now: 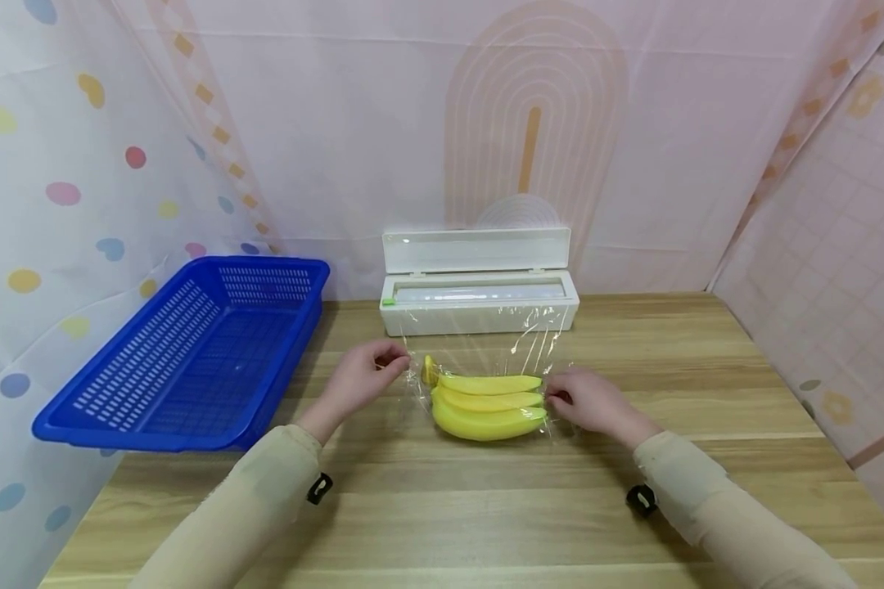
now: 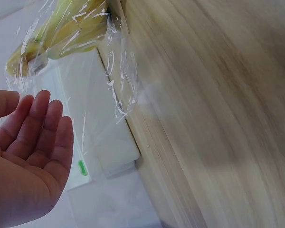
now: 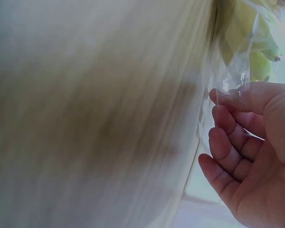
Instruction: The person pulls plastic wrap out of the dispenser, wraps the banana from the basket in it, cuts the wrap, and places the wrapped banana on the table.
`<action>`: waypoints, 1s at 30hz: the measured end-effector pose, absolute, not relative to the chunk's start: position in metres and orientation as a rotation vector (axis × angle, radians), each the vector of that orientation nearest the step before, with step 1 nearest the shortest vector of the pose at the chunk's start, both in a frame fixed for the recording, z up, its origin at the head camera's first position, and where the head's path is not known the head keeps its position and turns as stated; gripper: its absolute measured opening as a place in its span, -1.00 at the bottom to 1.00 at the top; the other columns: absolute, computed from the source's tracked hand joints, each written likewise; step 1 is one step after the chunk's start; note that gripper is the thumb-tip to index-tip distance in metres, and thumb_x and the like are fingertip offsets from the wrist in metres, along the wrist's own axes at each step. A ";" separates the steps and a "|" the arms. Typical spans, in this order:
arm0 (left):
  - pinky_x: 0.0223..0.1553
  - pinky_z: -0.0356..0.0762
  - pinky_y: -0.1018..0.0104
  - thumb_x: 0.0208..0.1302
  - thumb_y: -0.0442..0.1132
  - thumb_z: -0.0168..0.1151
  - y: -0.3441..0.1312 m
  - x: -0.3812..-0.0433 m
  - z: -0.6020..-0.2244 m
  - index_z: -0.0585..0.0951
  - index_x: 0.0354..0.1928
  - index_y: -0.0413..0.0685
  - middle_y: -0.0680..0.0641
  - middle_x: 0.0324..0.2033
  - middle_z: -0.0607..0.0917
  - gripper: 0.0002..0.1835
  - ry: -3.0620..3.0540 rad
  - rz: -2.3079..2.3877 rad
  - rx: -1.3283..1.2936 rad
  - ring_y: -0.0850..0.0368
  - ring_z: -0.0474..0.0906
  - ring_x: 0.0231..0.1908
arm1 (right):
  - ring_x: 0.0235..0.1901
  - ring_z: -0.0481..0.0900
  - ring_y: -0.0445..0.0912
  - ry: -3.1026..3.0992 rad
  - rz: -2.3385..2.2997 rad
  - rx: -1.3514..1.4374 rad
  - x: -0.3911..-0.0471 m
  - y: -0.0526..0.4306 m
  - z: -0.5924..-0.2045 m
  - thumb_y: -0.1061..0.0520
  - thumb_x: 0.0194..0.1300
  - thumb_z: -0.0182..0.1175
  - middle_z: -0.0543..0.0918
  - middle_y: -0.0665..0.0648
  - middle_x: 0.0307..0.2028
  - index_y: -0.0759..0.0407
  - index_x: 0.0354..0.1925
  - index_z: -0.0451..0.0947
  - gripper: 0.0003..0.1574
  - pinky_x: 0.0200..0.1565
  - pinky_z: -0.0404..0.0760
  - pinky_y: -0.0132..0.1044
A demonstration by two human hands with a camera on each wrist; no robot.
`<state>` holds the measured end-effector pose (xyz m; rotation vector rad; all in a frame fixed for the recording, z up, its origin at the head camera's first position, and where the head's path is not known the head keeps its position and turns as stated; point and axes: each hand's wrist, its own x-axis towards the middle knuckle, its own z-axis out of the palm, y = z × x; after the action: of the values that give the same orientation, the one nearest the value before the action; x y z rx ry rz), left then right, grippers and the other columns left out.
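Note:
A bunch of yellow bananas (image 1: 489, 409) lies on the table under clear plastic wrap (image 1: 479, 352), which runs back to a white wrap dispenser (image 1: 479, 315) with its lid raised. My left hand (image 1: 368, 372) is just left of the banana stem, beside the film's edge. Its fingers bend loosely, with a gap to the thumb and nothing held, as the left wrist view of the hand (image 2: 33, 142) shows. At the banana tips, my right hand (image 1: 589, 401) pinches the wrap's right edge between thumb and fingertip, clearest on the hand (image 3: 251, 142) in the right wrist view.
A blue plastic basket (image 1: 268, 393) stands at the left side of the wooden table (image 1: 486, 523). A small green slider (image 1: 389, 302) sits at the dispenser's left end. Patterned cloth (image 1: 324, 147) hangs behind and along both sides.

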<state>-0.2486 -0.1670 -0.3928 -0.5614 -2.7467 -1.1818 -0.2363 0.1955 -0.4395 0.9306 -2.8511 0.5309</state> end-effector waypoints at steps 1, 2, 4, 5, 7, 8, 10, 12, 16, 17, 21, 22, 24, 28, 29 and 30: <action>-0.25 0.59 0.19 0.34 -0.27 0.27 -0.168 -0.248 -0.392 0.67 -0.25 -0.13 0.00 -0.36 0.70 -0.92 -2.742 -1.188 -0.558 0.07 0.59 -0.29 | -0.36 0.57 -0.12 -2.861 0.540 0.921 -0.236 0.197 -0.439 0.21 0.25 0.27 0.62 -0.05 -0.39 0.08 -0.36 0.63 -0.95 -0.25 0.63 -0.15; -0.24 0.59 0.18 0.34 -0.28 0.27 -0.169 -0.249 -0.392 0.67 -0.24 -0.14 -0.01 -0.35 0.70 -0.92 -2.739 -1.186 -0.555 0.06 0.59 -0.29 | -0.35 0.57 -0.12 -2.868 0.549 0.911 -0.236 0.198 -0.438 0.20 0.27 0.27 0.62 -0.05 -0.39 0.09 -0.34 0.64 -0.96 -0.24 0.64 -0.14; -0.24 0.59 0.18 0.34 -0.29 0.27 -0.171 -0.248 -0.391 0.67 -0.23 -0.15 -0.02 -0.35 0.71 -0.92 -2.728 -1.181 -0.557 0.06 0.60 -0.29 | -0.34 0.58 -0.11 -2.866 0.584 0.896 -0.235 0.201 -0.437 0.19 0.28 0.27 0.64 -0.04 -0.38 0.13 -0.30 0.66 -0.96 -0.22 0.65 -0.12; -0.24 0.60 0.17 0.34 -0.30 0.26 -0.173 -0.248 -0.391 0.67 -0.23 -0.16 -0.03 -0.35 0.71 -0.92 -2.720 -1.175 -0.561 0.05 0.60 -0.29 | -0.35 0.58 -0.12 -2.861 0.599 0.888 -0.235 0.203 -0.436 0.19 0.28 0.27 0.64 -0.04 -0.38 0.14 -0.29 0.66 -0.95 -0.23 0.65 -0.12; -0.24 0.61 0.15 0.33 -0.32 0.26 -0.175 -0.247 -0.390 0.67 -0.22 -0.19 -0.05 -0.34 0.72 -0.92 -2.699 -1.166 -0.570 0.03 0.61 -0.30 | -0.35 0.58 -0.13 -2.846 0.643 0.874 -0.233 0.206 -0.433 0.20 0.29 0.27 0.64 -0.03 -0.37 0.17 -0.26 0.67 -0.93 -0.24 0.64 -0.13; -0.23 0.61 0.14 0.33 -0.33 0.26 -0.177 -0.246 -0.389 0.67 -0.22 -0.21 -0.06 -0.34 0.72 -0.91 -2.689 -1.156 -0.576 0.03 0.62 -0.30 | -0.35 0.58 -0.13 -2.839 0.658 0.861 -0.232 0.207 -0.432 0.21 0.29 0.27 0.64 -0.03 -0.37 0.17 -0.24 0.67 -0.92 -0.24 0.64 -0.14; -0.23 0.63 0.12 0.32 -0.35 0.26 -0.179 -0.244 -0.388 0.66 -0.20 -0.24 -0.07 -0.34 0.72 -0.91 -2.672 -1.146 -0.584 0.02 0.62 -0.30 | -0.34 0.58 -0.14 -2.829 0.685 0.827 -0.229 0.210 -0.429 0.22 0.28 0.28 0.65 -0.02 -0.36 0.19 -0.21 0.67 -0.90 -0.24 0.63 -0.16; -0.24 0.65 0.11 0.32 -0.36 0.26 -0.180 -0.242 -0.386 0.66 -0.20 -0.25 -0.08 -0.34 0.72 -0.90 -2.651 -1.122 -0.604 0.02 0.63 -0.31 | -0.32 0.59 -0.12 -2.816 0.695 0.799 -0.226 0.213 -0.426 0.22 0.29 0.28 0.66 -0.01 -0.33 0.21 -0.20 0.67 -0.88 -0.22 0.64 -0.16; -0.25 0.67 0.11 0.29 -0.38 0.28 -0.181 -0.236 -0.381 0.67 -0.20 -0.22 -0.07 -0.33 0.73 -0.92 -2.599 -1.021 -0.665 0.03 0.64 -0.29 | -0.25 0.64 -0.04 -2.774 0.704 0.782 -0.218 0.214 -0.420 0.24 0.28 0.29 0.69 0.08 -0.26 0.23 -0.17 0.65 -0.86 -0.14 0.68 -0.09; -0.24 0.67 0.10 0.28 -0.39 0.29 -0.181 -0.234 -0.380 0.67 -0.21 -0.21 -0.07 -0.32 0.73 -0.92 -2.574 -0.978 -0.688 0.03 0.65 -0.28 | -0.24 0.65 -0.02 -2.756 0.699 0.791 -0.217 0.213 -0.419 0.24 0.27 0.30 0.69 0.09 -0.25 0.23 -0.17 0.65 -0.86 -0.13 0.68 -0.07; -0.16 0.64 0.07 0.20 -0.40 0.35 -0.177 -0.225 -0.378 0.68 -0.23 -0.19 -0.07 -0.31 0.72 -0.90 -2.425 -0.742 -0.860 0.00 0.64 -0.23 | -0.21 0.65 -0.03 -2.663 0.671 0.871 -0.211 0.208 -0.415 0.25 0.20 0.36 0.70 0.07 -0.24 0.20 -0.19 0.66 -0.83 -0.09 0.66 -0.06; -0.16 0.63 0.07 0.17 -0.42 0.36 -0.175 -0.222 -0.379 0.68 -0.24 -0.19 -0.07 -0.31 0.72 -0.89 -2.365 -0.680 -0.928 -0.01 0.64 -0.23 | -0.21 0.65 -0.05 -2.635 0.661 0.901 -0.210 0.207 -0.415 0.25 0.18 0.38 0.70 0.05 -0.24 0.19 -0.20 0.67 -0.82 -0.08 0.66 -0.06; -0.16 0.64 0.08 0.07 -0.46 0.38 -0.169 -0.216 -0.380 0.68 -0.26 -0.19 -0.08 -0.31 0.72 -0.84 -2.240 -0.570 -1.071 -0.03 0.64 -0.24 | -0.20 0.64 -0.07 -2.577 0.652 0.965 -0.207 0.203 -0.415 0.25 0.14 0.42 0.70 0.03 -0.24 0.18 -0.19 0.67 -0.77 -0.08 0.65 -0.08; -0.12 0.66 0.16 -0.03 -0.48 0.38 -0.156 -0.201 -0.385 0.69 -0.25 -0.21 -0.10 -0.28 0.73 -0.77 -2.105 -0.410 -1.330 -0.01 0.66 -0.21 | -0.18 0.62 -0.07 -2.475 0.605 1.088 -0.202 0.195 -0.416 0.23 0.07 0.48 0.69 0.02 -0.22 0.16 -0.19 0.66 -0.70 -0.07 0.65 -0.10; -0.08 0.66 0.18 -0.02 -0.47 0.39 -0.153 -0.197 -0.387 0.69 -0.24 -0.20 -0.10 -0.26 0.73 -0.77 -2.105 -0.363 -1.376 -0.01 0.66 -0.19 | -0.17 0.62 -0.06 -2.455 0.585 1.111 -0.200 0.193 -0.416 0.23 0.05 0.49 0.68 0.02 -0.22 0.16 -0.20 0.65 -0.69 -0.07 0.64 -0.10; -0.04 0.64 0.20 0.00 -0.47 0.38 -0.150 -0.193 -0.389 0.70 -0.22 -0.19 -0.10 -0.24 0.73 -0.76 -2.107 -0.303 -1.418 0.00 0.66 -0.16 | -0.16 0.62 -0.06 -2.438 0.562 1.132 -0.199 0.191 -0.416 0.22 0.03 0.50 0.67 0.01 -0.22 0.15 -0.20 0.64 -0.68 -0.07 0.64 -0.11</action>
<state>-0.1934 -0.1500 -0.3888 -1.4175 -2.1071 -0.3032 -0.1987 0.1913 -0.4160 1.1322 -2.4382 0.5625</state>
